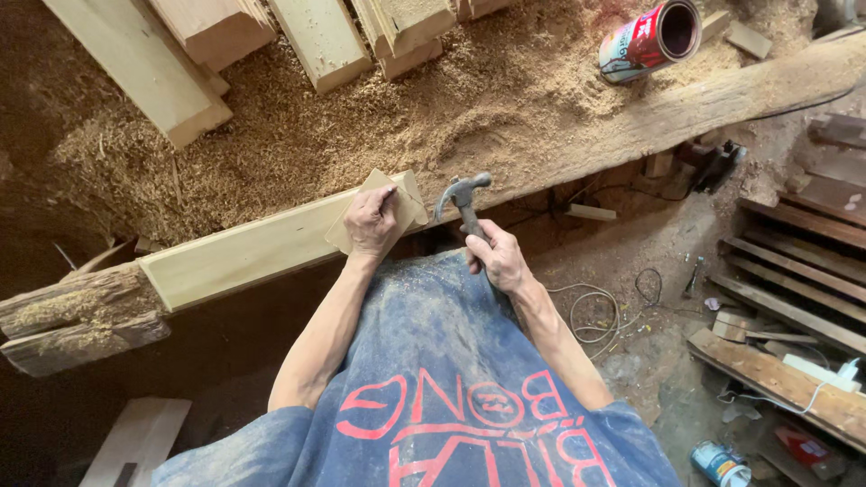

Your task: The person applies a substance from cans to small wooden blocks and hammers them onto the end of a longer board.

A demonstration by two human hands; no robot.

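Note:
My left hand (372, 221) presses a thin, pale square of wood (410, 200) against the end of a long pale plank (244, 252), fingertips pinching something small at its top edge. My right hand (496, 257) grips the handle of a metal claw hammer (462, 200), whose head is raised just right of the square piece. The plank lies across a rough workbench beam (686, 104) covered in sawdust.
Several sawn timber blocks (316, 36) lie at the back in sawdust. A red open tin (651, 38) lies on its side at upper right. Wooden slats (794, 271), cables (595, 311) and a can (720, 462) are on the floor to the right.

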